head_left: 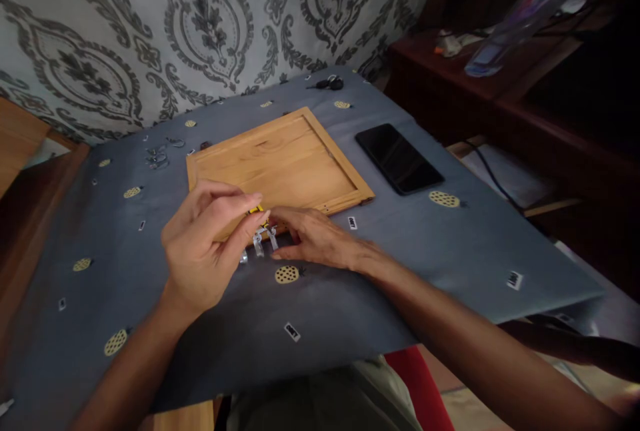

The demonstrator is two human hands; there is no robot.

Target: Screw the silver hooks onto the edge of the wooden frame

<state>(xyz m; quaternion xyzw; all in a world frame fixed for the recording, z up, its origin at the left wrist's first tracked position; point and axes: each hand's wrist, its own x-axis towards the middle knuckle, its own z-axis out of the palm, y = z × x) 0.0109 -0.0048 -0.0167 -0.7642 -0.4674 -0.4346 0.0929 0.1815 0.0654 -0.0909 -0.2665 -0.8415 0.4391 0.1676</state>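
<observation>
A shallow wooden tray (345,174) lies on a blue-grey cloth (450,251) with yellow dotted ovals. My left hand (205,251) hovers at the tray's near edge, fingers pinched on a small yellow piece (256,209). My right hand (315,237) rests flat on the cloth beside it, fingers stretched toward a few small silver metal pieces (263,241) lying between the two hands. Whether the right fingers touch those pieces is unclear.
A black phone (399,157) lies right of the tray. Metal rings (157,156) sit at the back left, a dark key-like object (327,83) at the back. A patterned wall stands behind; dark wooden shelving (500,84) is at the right.
</observation>
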